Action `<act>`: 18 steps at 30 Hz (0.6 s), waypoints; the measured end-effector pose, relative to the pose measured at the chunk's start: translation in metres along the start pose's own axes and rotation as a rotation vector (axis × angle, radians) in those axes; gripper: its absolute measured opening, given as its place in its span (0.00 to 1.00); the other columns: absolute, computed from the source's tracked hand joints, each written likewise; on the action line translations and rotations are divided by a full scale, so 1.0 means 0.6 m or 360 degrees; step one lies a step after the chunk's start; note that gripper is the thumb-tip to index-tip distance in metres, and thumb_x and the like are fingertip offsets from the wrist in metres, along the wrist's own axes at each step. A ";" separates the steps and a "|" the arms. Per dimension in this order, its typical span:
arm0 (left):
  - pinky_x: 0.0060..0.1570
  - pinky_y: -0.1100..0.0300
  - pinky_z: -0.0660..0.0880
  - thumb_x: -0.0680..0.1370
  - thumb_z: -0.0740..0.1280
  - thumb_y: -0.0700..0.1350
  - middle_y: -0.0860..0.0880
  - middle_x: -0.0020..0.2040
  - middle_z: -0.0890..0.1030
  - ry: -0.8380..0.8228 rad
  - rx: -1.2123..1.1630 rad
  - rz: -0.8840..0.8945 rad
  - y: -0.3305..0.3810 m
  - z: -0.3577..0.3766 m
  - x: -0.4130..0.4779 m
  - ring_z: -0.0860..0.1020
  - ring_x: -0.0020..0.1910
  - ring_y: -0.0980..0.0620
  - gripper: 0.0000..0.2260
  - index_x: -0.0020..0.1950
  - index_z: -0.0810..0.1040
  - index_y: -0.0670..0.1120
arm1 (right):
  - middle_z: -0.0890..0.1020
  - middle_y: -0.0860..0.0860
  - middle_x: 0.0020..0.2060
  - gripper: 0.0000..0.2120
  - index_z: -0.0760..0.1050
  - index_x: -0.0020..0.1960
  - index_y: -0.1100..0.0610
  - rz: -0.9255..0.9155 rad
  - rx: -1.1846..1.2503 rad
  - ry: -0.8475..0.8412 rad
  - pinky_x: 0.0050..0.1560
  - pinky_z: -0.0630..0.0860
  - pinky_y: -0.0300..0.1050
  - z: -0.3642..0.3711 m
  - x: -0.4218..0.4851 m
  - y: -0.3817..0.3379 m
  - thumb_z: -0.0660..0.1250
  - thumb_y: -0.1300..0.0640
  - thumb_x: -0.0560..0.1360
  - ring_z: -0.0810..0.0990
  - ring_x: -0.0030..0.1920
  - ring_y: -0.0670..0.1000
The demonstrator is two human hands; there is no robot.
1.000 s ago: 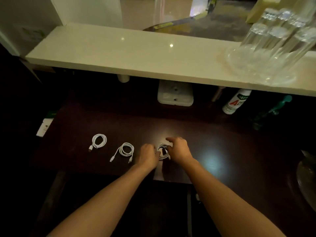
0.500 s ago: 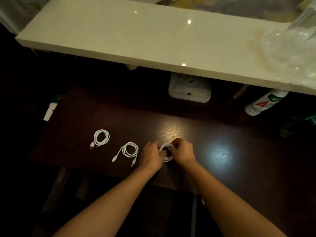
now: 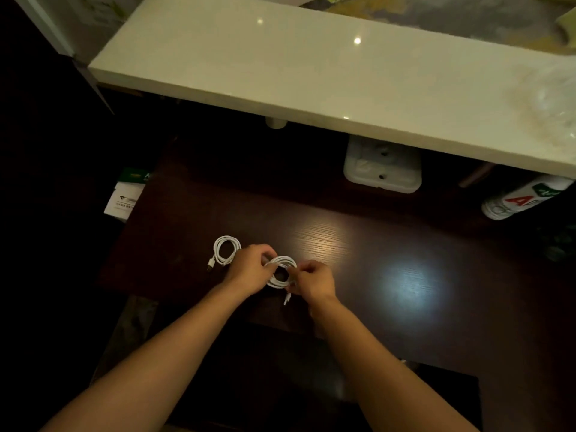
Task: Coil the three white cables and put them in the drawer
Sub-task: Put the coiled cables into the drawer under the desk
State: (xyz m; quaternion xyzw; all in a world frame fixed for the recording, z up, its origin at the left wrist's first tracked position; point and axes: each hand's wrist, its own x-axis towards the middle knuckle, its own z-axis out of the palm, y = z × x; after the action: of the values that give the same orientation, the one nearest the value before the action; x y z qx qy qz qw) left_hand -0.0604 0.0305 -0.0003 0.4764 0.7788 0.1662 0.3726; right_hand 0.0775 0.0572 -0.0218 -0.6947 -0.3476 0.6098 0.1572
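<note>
Now my left grip [image 3: 249,267] and right grip [image 3: 315,279] are pinching the coiled white cable [image 3: 282,269], shifting it left over the table [image 3: 343,244]. The middle coil is no longer showing and the far coil [image 3: 226,251] is lying at ten o'clock, so I judge I am gathering them for the drawer.

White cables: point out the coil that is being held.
The coil between the hands: the left hand and right hand grip its opposite sides. The other visible coil lies flat on the table, beside the left hand.
</note>
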 end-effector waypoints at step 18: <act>0.56 0.50 0.71 0.80 0.59 0.41 0.35 0.61 0.76 -0.0063 0.0323 -0.0195 -0.017 0.029 -0.002 0.75 0.61 0.36 0.12 0.61 0.70 0.37 | 0.81 0.61 0.53 0.11 0.73 0.57 0.64 -0.0223 -0.0607 0.0207 0.46 0.78 0.46 0.075 -0.023 0.001 0.62 0.64 0.75 0.81 0.50 0.57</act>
State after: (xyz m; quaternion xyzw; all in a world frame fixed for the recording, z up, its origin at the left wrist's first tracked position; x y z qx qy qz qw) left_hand -0.0533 0.0228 -0.0178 0.4664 0.8118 0.0540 0.3472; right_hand 0.0346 0.0385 -0.0212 -0.7238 -0.4932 0.4745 0.0871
